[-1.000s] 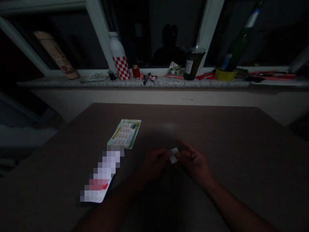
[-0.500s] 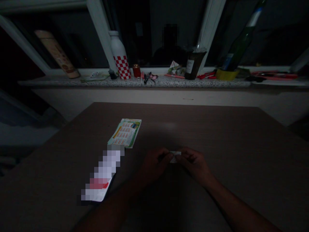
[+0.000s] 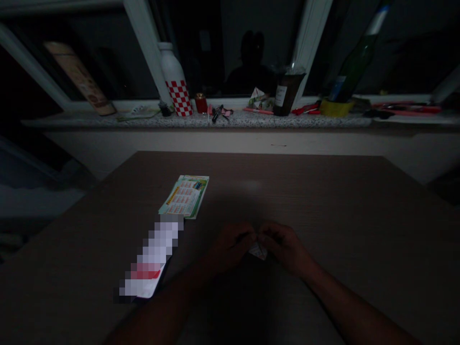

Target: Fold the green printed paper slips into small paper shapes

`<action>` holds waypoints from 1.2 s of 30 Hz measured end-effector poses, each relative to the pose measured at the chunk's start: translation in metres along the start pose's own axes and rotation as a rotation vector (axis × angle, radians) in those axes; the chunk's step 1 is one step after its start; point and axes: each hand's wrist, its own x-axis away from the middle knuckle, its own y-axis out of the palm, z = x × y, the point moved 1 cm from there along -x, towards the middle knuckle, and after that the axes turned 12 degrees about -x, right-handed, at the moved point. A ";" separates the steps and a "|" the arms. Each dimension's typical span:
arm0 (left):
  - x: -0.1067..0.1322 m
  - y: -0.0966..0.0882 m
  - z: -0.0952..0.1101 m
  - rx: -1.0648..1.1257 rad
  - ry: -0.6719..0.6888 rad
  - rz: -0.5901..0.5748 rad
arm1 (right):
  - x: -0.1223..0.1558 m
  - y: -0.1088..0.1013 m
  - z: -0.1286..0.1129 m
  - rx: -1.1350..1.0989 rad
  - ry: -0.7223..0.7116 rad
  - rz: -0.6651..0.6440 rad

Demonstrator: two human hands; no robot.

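Observation:
In dim light, my left hand (image 3: 230, 247) and my right hand (image 3: 283, 244) meet over the brown table (image 3: 323, 201), fingertips pinched together. Between them they hold a small folded piece of white paper (image 3: 258, 250), which mostly hangs just below the fingers and close to the tabletop. Both hands are closed on it. Left of my left hand lies a white card with a red patch (image 3: 151, 266), and beyond that a green printed card (image 3: 184, 196).
A stone window sill (image 3: 197, 122) runs along the back. On it stand a white bottle with red checks (image 3: 175, 81), a dark jar (image 3: 285, 93), a green bottle (image 3: 350, 67) in a yellow tape roll, pens and small clutter.
Both hands have drawn slightly nearer to me and lower. The paper, held up between the fingertips a second ago, has turned downward and now shows below them.

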 end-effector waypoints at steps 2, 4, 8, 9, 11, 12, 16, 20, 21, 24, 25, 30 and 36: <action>-0.001 0.001 0.001 0.005 0.010 0.008 | 0.000 0.000 0.000 -0.012 -0.001 0.016; -0.002 0.002 0.002 -0.004 0.008 0.022 | 0.000 0.001 0.000 -0.034 -0.001 0.051; -0.002 0.002 0.005 -0.013 -0.007 0.045 | 0.000 0.002 0.000 -0.065 -0.008 0.106; -0.002 0.001 0.005 -0.006 -0.008 0.049 | -0.001 0.002 0.000 -0.073 -0.012 0.121; -0.002 0.000 0.006 0.004 -0.008 0.056 | -0.002 0.001 0.002 -0.093 -0.021 0.156; -0.001 0.000 0.006 0.003 -0.007 0.056 | -0.002 0.000 0.003 -0.104 -0.026 0.178; -0.001 -0.001 0.004 -0.012 0.009 0.058 | -0.004 -0.004 0.005 -0.141 -0.037 0.263; 0.000 -0.001 0.005 -0.044 0.049 0.075 | -0.004 -0.006 0.006 -0.175 -0.041 0.324; 0.001 -0.001 0.006 -0.054 0.064 0.077 | -0.005 -0.006 0.006 -0.187 -0.042 0.336; 0.003 0.000 0.010 -0.096 0.114 0.072 | -0.005 -0.007 0.007 -0.229 -0.047 0.373; 0.004 0.001 0.011 -0.112 0.131 0.069 | -0.006 -0.007 0.008 -0.244 -0.047 0.383; 0.007 0.007 0.016 -0.174 0.234 0.058 | -0.007 -0.004 0.006 -0.315 -0.039 0.414; 0.010 0.014 0.020 -0.300 0.370 0.064 | -0.005 -0.002 0.006 -0.335 -0.024 0.422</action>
